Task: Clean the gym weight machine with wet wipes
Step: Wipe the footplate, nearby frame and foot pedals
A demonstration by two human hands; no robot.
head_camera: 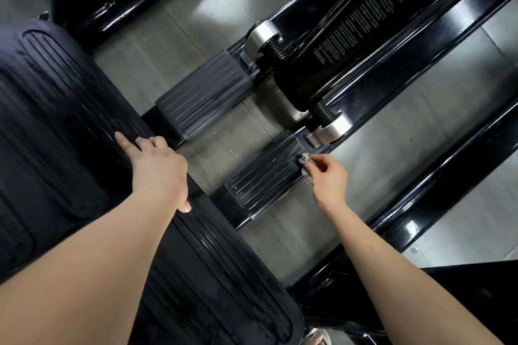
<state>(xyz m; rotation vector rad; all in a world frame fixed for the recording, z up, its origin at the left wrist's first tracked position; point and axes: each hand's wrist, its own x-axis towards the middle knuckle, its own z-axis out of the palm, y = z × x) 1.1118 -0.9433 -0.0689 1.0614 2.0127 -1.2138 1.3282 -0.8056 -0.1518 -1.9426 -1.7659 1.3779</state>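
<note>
My right hand (pixel 326 176) pinches a small crumpled grey wet wipe (pixel 304 159) against the far corner of a ribbed black rubber footpad (pixel 263 175) on the weight machine. A second ribbed footpad (pixel 204 95) lies beyond it, to the left. My left hand (pixel 158 165) rests on the edge of the large ribbed black foot platform (pixel 56 120), index finger stretched out, the other fingers bent over the edge. White streaks mark the nearer footpad.
Glossy black frame beams (pixel 437 176) run diagonally on the right. A black column with a printed label (pixel 370 17) and two silver collars with springs (pixel 262 33) sit behind the pads. Grey tiled floor (pixel 207 159) with small crumbs shows between the parts.
</note>
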